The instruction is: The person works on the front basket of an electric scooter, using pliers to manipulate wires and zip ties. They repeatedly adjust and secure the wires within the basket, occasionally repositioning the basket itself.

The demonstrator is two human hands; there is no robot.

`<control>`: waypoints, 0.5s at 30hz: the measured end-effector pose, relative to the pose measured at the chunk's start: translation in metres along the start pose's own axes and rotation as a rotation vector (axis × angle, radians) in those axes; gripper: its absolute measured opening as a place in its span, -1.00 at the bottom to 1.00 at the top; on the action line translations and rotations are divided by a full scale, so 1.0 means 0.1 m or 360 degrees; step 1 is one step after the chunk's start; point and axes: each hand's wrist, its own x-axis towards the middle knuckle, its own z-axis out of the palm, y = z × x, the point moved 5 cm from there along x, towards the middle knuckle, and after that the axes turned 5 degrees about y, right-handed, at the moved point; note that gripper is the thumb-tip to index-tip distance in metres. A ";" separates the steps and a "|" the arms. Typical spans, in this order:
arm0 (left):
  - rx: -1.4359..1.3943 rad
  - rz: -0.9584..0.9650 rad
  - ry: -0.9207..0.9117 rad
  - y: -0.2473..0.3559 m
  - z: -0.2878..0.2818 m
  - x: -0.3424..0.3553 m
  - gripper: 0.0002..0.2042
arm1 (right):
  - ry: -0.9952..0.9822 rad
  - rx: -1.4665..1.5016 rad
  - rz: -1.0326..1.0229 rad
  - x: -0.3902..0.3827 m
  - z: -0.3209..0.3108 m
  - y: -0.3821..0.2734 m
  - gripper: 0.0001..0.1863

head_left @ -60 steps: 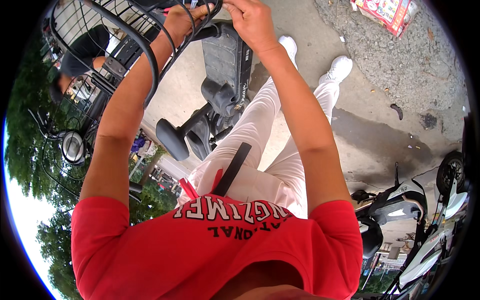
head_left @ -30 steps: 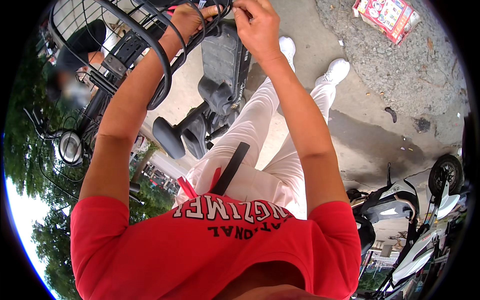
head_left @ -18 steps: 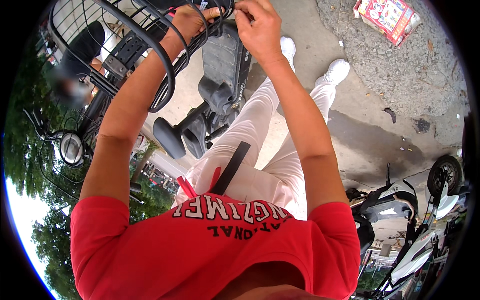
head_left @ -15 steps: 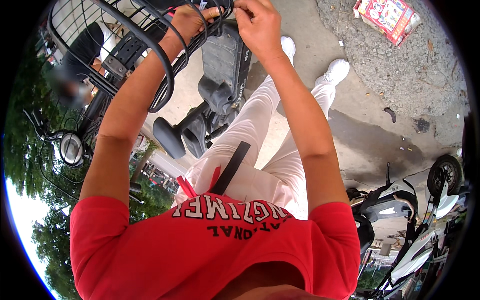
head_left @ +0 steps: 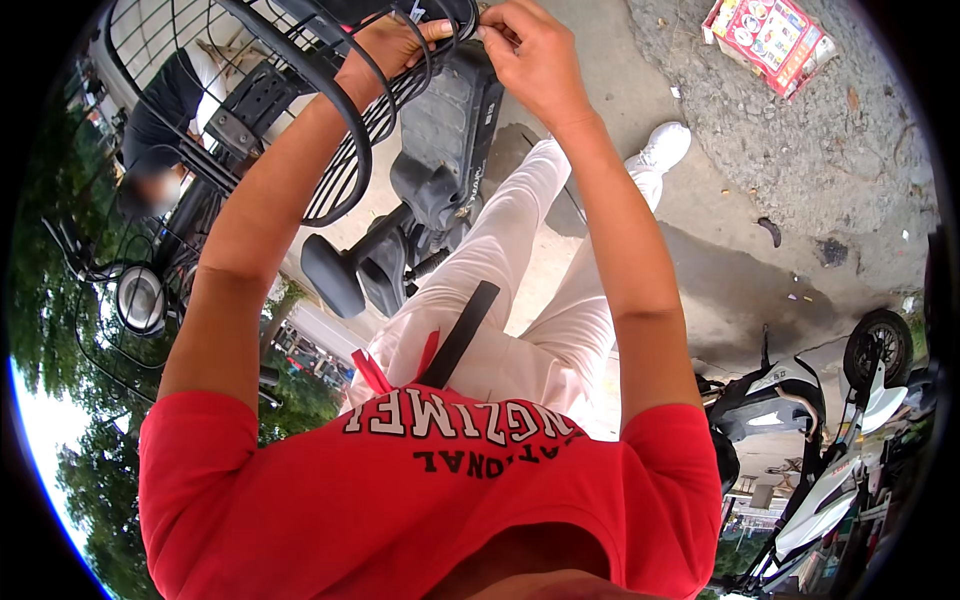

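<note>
A black wire basket [head_left: 364,160] with a thick rim tilts across the upper left. My left hand [head_left: 390,45] reaches in among its wires, thumb stretched toward the right and fingers curled at the wires near the basket's edge. From the other side my right hand [head_left: 540,62] meets it, its thumb and forefinger pinched at the same edge. Whatever lies between those fingertips is too small to make out. Below the hands is the dark grey footboard [head_left: 445,110] of a scooter, with a black seat [head_left: 332,275] nearer me.
A person in dark clothes [head_left: 160,105] bends beyond the basket at left, near a round headlamp [head_left: 142,298]. A red and white box [head_left: 768,42] lies on rough concrete at the upper right. A white and black motorbike [head_left: 820,500] stands at the lower right.
Both hands and the basket sit slightly lower and farther right in view. The right hand stays pinched at the basket's edge. My left shoe has gone out of sight.
</note>
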 end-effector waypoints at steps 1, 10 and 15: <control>-0.0015 0.0017 -0.0003 0.01 0.00 0.00 -0.64 | 0.0005 -0.0020 -0.0088 0.01 0.00 0.01 -0.92; 0.0054 -0.0026 0.0031 -0.05 -0.07 0.03 -0.63 | -0.0057 0.0072 -0.0016 0.07 0.10 0.13 -0.95; 0.0079 -0.0012 0.0019 -0.01 -0.07 0.02 -0.63 | -0.0096 0.0088 -0.0063 0.06 0.06 0.08 -0.96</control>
